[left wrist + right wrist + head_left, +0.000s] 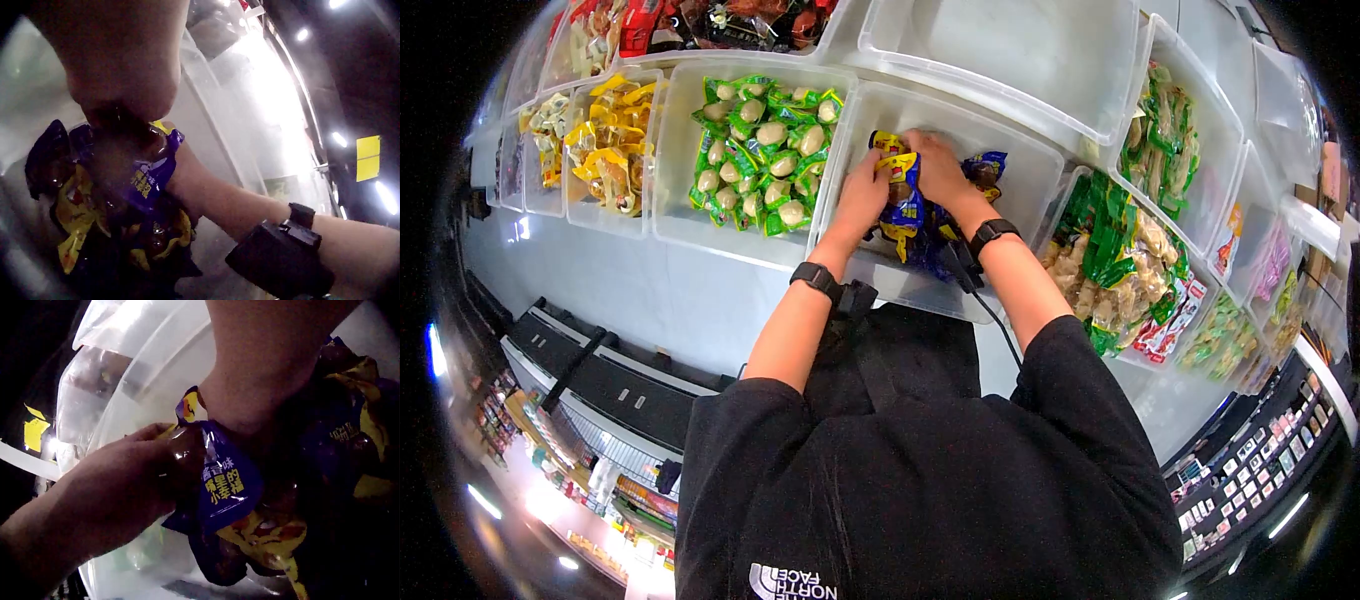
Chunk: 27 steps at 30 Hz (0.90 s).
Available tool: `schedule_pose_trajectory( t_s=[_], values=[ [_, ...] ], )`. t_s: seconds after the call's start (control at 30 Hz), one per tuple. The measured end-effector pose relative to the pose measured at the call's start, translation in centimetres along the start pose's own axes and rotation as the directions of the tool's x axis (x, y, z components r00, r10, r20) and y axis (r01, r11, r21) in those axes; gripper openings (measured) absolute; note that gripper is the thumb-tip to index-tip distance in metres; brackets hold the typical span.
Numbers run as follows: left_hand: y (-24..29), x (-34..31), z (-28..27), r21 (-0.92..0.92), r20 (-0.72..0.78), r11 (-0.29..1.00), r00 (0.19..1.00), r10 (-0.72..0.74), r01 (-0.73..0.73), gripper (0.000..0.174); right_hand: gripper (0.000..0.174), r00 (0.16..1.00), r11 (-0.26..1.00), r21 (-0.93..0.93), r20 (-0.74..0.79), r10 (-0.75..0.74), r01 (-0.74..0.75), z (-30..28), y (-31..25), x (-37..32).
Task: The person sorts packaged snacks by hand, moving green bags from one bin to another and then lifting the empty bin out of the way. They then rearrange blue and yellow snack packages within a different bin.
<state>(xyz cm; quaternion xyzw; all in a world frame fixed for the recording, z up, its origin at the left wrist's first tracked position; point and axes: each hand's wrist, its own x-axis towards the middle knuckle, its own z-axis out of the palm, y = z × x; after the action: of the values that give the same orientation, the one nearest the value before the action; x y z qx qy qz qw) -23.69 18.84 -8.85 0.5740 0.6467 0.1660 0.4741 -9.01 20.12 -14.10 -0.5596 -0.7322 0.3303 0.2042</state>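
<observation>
Purple-and-yellow snack packets (906, 215) are heaped in a clear plastic bin (1028, 160). My left hand (863, 197) pinches a packet's upper part from the left, its fingers partly behind the foil. My right hand (940, 172) is against the same bunch from the right, fingertips bent over the packets and partly hidden. In the left wrist view, dark packets (150, 178) lie below my left hand (125, 69). The right wrist view has a packet (226, 481) between my left hand (134, 472) and right hand (256, 381).
Left of this bin stands one of green egg packets (770, 150), then bins of yellow packets (610, 145). On the right are bins with green-and-tan packets (1115, 265). An unfilled clear tray (1000, 50) lies beyond. A cable hangs by my right wrist.
</observation>
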Motion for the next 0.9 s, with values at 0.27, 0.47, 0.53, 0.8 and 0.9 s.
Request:
schedule_pose_trajectory(
  t_s=[0.27, 0.47, 0.53, 0.8, 0.9],
  values=[
    [0.5, -0.3, 0.1, 0.223, -0.023, 0.973, 0.997, 0.068, -0.061, 0.026, 0.04, 0.995, 0.965, -0.251, -0.073, 0.061, -0.078, 0.3, -1.5, -0.2],
    [-0.1, -2.8, 1.4, 0.097, -0.118, 0.963, 0.958, 0.262, -0.252, 0.045, 0.045, 0.993, 0.934, -0.353, -0.073, -0.094, 0.062, 1.0, -0.9, 0.1],
    [-0.3, -3.1, 1.4, 0.013, -0.081, 0.98, 0.977, 0.199, -0.198, 0.052, 0.044, 0.999, 0.933, -0.36, -0.038, -0.031, 0.015, 0.8, -1.1, 0.2],
    [0.6, -1.4, 0.7, 0.178, -0.13, 0.957, 0.958, 0.255, -0.231, 0.05, 0.037, 0.998, 0.867, -0.498, -0.067, -0.011, -0.024, -1.4, -1.3, 0.1],
    [1.6, -0.4, 0.3, 0.157, -0.092, 0.948, 0.952, 0.292, -0.275, 0.038, 0.04, 0.994, 0.873, -0.476, -0.086, 0.069, -0.102, -2.4, -1.5, -0.2]
  ],
)
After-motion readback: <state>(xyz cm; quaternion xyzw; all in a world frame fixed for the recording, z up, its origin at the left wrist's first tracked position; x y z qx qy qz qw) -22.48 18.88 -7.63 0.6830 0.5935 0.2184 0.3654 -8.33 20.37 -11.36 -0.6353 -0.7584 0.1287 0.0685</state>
